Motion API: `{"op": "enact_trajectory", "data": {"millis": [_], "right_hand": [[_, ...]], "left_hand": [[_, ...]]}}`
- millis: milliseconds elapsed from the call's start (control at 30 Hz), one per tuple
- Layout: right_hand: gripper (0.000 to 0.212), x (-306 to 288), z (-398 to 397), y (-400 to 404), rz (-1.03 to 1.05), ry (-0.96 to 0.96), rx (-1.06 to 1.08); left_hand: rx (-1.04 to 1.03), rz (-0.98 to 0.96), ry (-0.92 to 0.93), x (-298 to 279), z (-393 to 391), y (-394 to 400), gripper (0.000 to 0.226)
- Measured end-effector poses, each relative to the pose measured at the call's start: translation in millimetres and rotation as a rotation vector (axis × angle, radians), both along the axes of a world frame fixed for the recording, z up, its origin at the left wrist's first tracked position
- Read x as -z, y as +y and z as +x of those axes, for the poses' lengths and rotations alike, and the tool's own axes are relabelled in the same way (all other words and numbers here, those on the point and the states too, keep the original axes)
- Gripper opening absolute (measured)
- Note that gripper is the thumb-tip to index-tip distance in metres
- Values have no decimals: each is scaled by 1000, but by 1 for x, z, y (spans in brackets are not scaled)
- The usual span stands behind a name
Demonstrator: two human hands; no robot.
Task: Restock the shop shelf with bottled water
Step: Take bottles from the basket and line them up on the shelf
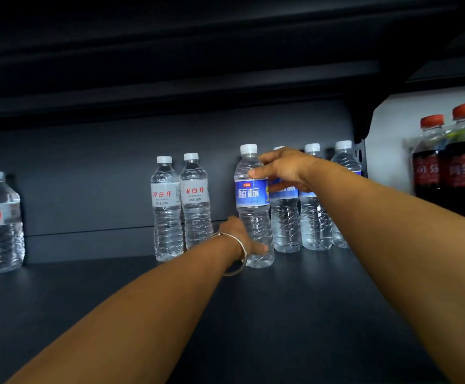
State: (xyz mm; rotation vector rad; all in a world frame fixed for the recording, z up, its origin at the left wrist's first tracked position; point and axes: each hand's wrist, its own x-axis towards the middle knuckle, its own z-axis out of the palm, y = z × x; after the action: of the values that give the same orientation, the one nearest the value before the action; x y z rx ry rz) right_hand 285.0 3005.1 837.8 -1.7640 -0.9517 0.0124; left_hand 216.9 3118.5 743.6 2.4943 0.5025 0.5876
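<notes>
Both hands grip one blue bottle (253, 206): right hand (284, 169) curled at its shoulder, left hand (242, 236) around its base. Best slid upright beside its blue-labelled neighbours (285, 217).

Two dark cola bottles (452, 159) with red caps and red labels stand upright at three o'clock.

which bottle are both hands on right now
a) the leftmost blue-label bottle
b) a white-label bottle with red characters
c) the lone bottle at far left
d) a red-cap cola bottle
a: the left hand grips the base and the right hand holds the shoulder of the leftmost blue-label bottle, which stands on the shelf.
</notes>
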Motion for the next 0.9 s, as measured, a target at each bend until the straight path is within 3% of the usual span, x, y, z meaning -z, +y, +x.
{"op": "enact_trajectory", "data": {"millis": [167,533,667,733,900], "right_hand": [[51,0,5,1,7,28,5],[51,8,-2,3,71,-41,67],[67,10,-9,0,1,-208,262],[69,12,-22,-7,-153,-357,382],[45,20,-77,-38,-368,-636,574]], "left_hand": [[-31,2,-10,3,5,1,79],[-12,132,100,0,-2,-2,77],[55,156,137,-4,-14,-6,65],[76,162,135,-6,-24,-10,60],[106,217,40,-18,-69,-27,44]]}}
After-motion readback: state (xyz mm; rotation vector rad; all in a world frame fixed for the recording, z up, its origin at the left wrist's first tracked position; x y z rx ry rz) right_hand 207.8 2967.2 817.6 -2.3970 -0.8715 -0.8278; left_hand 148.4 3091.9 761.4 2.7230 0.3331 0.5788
